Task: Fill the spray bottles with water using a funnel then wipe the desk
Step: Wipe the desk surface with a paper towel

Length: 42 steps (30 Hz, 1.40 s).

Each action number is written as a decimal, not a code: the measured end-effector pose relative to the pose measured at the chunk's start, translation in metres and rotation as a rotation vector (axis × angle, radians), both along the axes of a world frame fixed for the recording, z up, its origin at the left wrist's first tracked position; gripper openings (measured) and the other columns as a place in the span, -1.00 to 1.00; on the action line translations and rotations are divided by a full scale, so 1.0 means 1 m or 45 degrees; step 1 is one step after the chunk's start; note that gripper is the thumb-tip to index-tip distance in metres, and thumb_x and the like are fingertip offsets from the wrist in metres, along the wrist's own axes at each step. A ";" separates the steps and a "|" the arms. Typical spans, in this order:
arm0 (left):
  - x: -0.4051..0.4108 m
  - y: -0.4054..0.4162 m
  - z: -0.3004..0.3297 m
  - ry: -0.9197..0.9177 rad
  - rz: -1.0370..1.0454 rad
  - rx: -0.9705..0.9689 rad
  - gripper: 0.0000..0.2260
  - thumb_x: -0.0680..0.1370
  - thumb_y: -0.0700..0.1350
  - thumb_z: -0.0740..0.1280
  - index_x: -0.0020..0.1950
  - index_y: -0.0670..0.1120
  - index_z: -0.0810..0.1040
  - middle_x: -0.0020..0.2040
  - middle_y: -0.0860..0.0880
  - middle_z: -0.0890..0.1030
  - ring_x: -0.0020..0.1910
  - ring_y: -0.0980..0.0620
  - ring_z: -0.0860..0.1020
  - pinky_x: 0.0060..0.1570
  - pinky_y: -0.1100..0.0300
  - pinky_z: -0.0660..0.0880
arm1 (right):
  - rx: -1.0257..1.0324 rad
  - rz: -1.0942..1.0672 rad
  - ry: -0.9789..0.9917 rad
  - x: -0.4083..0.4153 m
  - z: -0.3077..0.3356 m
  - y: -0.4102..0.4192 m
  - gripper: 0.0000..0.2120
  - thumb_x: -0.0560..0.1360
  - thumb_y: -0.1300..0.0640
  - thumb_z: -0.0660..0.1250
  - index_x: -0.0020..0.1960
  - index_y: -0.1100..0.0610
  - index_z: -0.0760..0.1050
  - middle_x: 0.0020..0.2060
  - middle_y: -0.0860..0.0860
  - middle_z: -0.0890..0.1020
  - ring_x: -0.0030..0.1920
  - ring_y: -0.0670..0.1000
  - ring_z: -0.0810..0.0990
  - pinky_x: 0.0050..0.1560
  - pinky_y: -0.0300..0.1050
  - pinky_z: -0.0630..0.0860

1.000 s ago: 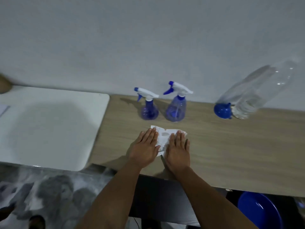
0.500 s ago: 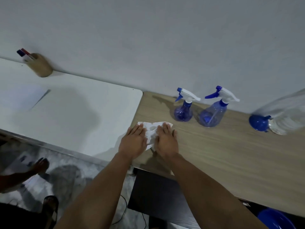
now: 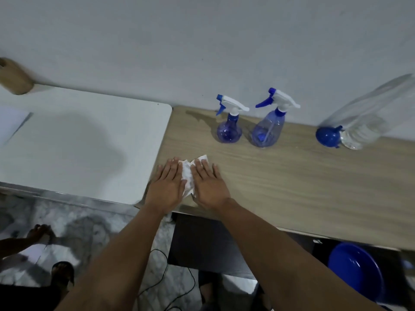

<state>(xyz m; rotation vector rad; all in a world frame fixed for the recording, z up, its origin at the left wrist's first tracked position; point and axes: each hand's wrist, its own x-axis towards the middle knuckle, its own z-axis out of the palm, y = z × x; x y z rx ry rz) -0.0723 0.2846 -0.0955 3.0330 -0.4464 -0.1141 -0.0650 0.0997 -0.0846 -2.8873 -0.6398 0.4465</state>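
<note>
Hands: our left hand (image 3: 166, 189) and right hand (image 3: 207, 186) press flat, fingers spread, on a tissue (image 3: 187, 176)
Desk (image 3: 292, 187): two spray bottles (image 3: 229, 124) near wall

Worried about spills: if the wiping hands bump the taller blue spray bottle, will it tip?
Probably fairly easily: the taller blue spray bottle looks nearly empty, so light, with a top-heavy white trigger head. Its rounded base might let it rock.

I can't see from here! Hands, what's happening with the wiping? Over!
Left hand and right hand flat on white cloth, near desk's left end. Two spray bottles capped, by the wall. Nothing blocking. Over.
</note>
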 end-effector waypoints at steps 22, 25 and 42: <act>-0.120 -0.388 0.021 0.172 -0.459 -0.014 -0.43 0.63 0.07 -0.03 0.52 -0.23 0.31 0.53 -0.21 0.32 0.55 -0.15 0.26 0.49 -0.15 0.21 | 0.031 -0.594 0.022 -0.177 -0.002 -0.368 -0.31 0.57 -0.01 0.05 0.66 0.22 0.21 0.66 0.13 0.22 0.67 0.14 0.09 0.58 0.39 0.16; -0.135 -0.479 0.019 0.201 -0.520 -0.049 -0.43 0.64 0.10 -0.05 0.56 -0.20 0.25 0.57 -0.18 0.25 0.58 -0.13 0.20 0.52 -0.15 0.14 | -0.002 -0.712 0.007 -0.201 0.001 -0.457 -0.28 0.58 -0.02 0.02 0.69 0.22 0.07 0.68 0.10 0.06 0.68 0.15 -0.06 0.62 0.36 0.04; -0.051 -0.659 0.017 0.152 -0.438 0.118 -0.44 0.67 0.10 -0.19 0.61 -0.14 -0.14 0.65 -0.07 -0.08 0.63 -0.01 -0.10 0.55 -0.15 -0.12 | -0.014 -0.795 -0.023 -0.112 0.003 -0.627 -0.23 0.66 -0.07 0.09 0.71 0.18 -0.18 0.70 0.12 -0.16 0.69 0.12 -0.25 0.67 0.16 -0.25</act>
